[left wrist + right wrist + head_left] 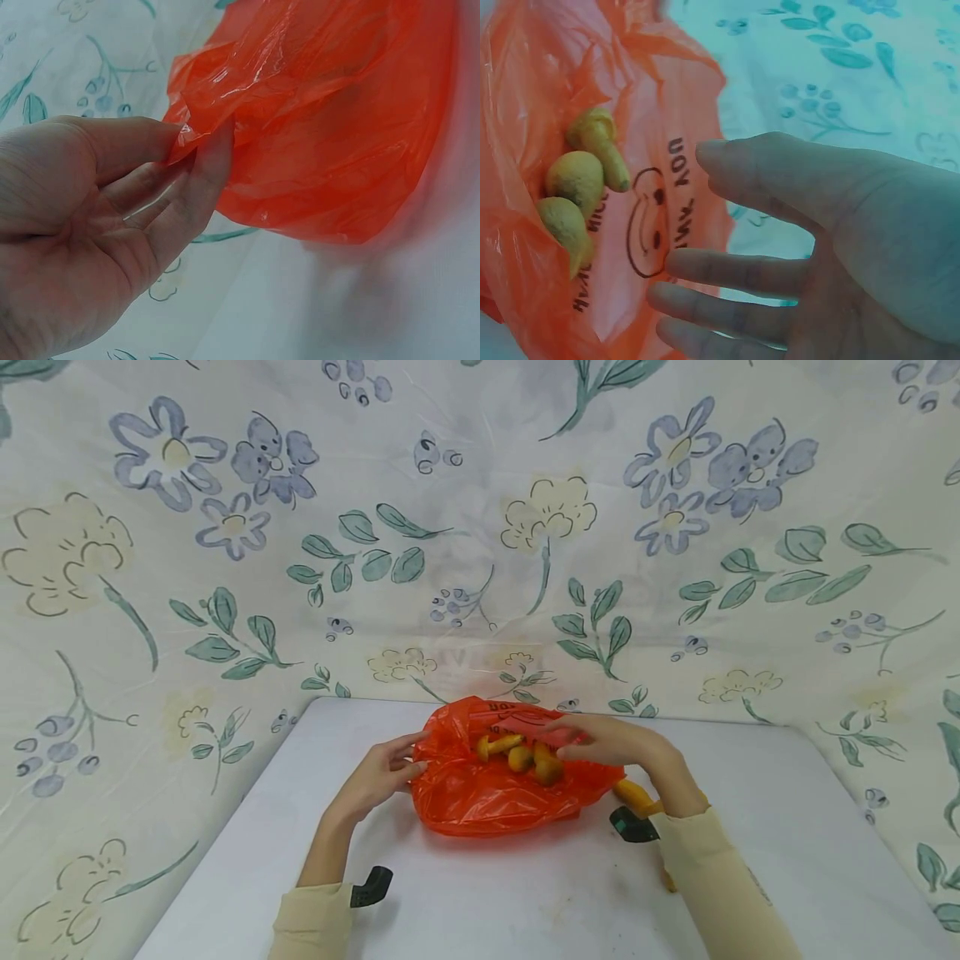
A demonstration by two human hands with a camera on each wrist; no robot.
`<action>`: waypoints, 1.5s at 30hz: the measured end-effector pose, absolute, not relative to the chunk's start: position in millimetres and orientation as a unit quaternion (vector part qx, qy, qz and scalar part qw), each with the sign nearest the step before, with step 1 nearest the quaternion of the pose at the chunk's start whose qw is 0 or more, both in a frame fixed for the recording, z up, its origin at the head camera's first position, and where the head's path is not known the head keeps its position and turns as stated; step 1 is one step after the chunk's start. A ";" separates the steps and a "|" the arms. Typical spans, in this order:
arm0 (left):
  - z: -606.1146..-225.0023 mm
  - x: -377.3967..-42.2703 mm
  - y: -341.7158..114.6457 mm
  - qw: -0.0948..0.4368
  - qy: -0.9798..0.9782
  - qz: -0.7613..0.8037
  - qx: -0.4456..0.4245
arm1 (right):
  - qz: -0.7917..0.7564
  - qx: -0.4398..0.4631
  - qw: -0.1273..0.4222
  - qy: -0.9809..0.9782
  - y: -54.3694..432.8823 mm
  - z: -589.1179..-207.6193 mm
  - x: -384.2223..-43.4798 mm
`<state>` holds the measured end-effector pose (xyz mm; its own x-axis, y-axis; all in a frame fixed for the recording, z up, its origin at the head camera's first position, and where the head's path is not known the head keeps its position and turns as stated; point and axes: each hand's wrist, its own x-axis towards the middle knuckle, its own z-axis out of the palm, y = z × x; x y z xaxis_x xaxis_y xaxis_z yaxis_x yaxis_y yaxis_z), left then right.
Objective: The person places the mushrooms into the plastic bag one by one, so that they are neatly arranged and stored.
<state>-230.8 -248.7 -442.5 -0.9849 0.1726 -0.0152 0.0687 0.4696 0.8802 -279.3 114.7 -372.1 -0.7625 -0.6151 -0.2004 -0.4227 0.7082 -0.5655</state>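
A red plastic bag (480, 806) lies on the table with its mouth spread. Inside it are three yellow-brown mushrooms: a long-stemmed mushroom (600, 146), a round-capped mushroom (575, 180) and a third mushroom (564, 229) partly covered by the bag. My left hand (381, 774) pinches the bag's left edge between thumb and fingers, as the left wrist view shows. Over the bag's right side hovers my right hand (618, 747), its fingers spread and nearly straight, holding nothing. Dark printed letters and a smiling face (649, 225) show through the bag beside it.
Yellow mushroom-like pieces (633, 795) lie on the white table (480, 902), partly hidden under my right forearm; the end of another piece (669, 882) shows nearer. A black device sits at each wrist. Flower-patterned cloth (480, 527) stands behind the table and at its sides.
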 end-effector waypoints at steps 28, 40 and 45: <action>-443.0 -230.7 -248.8 0.052 0.856 0.509 0.068 | -0.361 -0.260 0.160 0.881 186.3 -387.4 -249.1; -442.9 -231.5 -250.0 0.053 0.858 0.507 0.069 | -0.362 -0.256 0.138 0.886 214.3 -402.7 -246.7; -442.9 -230.9 -248.4 0.052 0.859 0.505 0.065 | -0.358 -0.250 0.132 0.890 222.7 -407.4 -245.1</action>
